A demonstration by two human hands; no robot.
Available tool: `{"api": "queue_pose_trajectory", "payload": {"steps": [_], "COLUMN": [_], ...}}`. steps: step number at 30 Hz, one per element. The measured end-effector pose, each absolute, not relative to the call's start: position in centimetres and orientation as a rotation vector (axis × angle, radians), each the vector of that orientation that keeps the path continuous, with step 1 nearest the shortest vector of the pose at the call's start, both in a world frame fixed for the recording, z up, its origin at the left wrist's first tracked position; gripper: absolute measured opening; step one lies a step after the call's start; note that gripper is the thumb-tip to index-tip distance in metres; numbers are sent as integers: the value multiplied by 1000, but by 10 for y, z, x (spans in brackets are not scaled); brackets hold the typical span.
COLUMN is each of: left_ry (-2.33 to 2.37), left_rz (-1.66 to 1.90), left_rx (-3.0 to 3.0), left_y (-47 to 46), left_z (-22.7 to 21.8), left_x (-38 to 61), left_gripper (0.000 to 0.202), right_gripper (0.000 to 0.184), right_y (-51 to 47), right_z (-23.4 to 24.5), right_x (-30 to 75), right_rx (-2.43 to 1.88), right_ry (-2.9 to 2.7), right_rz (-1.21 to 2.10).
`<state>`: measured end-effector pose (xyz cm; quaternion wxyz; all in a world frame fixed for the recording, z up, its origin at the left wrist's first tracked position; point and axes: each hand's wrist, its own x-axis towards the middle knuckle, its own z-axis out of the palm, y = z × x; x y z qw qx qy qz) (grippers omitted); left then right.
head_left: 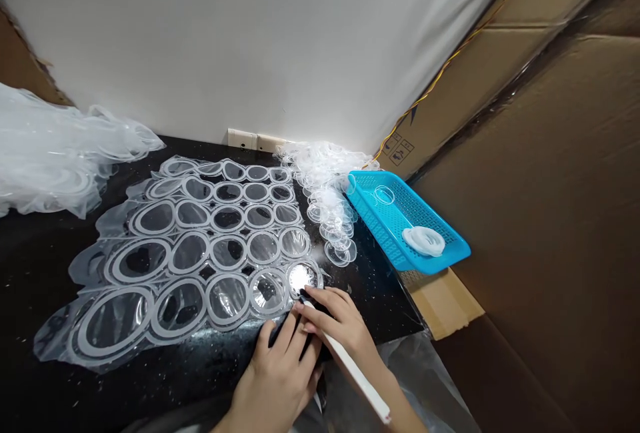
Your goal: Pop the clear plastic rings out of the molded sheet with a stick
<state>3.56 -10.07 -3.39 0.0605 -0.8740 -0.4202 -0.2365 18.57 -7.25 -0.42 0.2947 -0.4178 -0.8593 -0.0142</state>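
Note:
A translucent sheet (173, 269) of moulded rings lies on the black table, its rings in several rows with clear film inside many of them. My right hand (345, 326) grips a long, slim white-handled tool (355, 369) at the sheet's near right corner. The tool's dark tip meets the edge of the corner ring (303, 277), where light glares off the film. Just left of it my left hand (280, 366) lies with fingers stretched and apart at the sheet's near edge, holding nothing I can see.
Loose clear discs (333, 216) are heaped right of the sheet. A blue basket (400, 263) holds several white rings (424, 241). More translucent sheets (45, 153) are piled at the left. Cardboard (540, 173) stands along the right, and sockets (250, 140) sit on the back wall.

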Motion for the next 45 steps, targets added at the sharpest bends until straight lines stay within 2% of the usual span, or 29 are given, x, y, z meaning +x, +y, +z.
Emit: {"api": "queue_pose_trajectory", "payload": {"steps": [8, 16, 24, 31, 39, 45], "left_ry": [-1255, -1170, -1147, -1167, -1156, -1167], "left_rz": [-755, -766, -709, -729, -656, -683], "left_rx": [-2703, -2670, -2697, -2716, -2732, -2691], "left_y": [-96, -94, -93, -93, -93, -95], "left_z": [-22, -19, -21, -17, -15, -22], "left_x": [32, 27, 26, 27, 25, 28], "left_gripper": [47, 46, 48, 45, 45, 43], "right_gripper": [29, 27, 25, 26, 39, 41], "right_y": [-49, 18, 43, 41, 46, 45], "right_z": [5, 44, 32, 35, 40, 39], "right_x": [187, 207, 217, 213, 231, 240], "right_rx": [-1162, -1242, -1311, -1200, -1047, -1097], "right_ry": [-2280, -1990, -1655, -1340, -871, -890], "right_rz": [143, 171, 237, 372, 921, 1081]}}
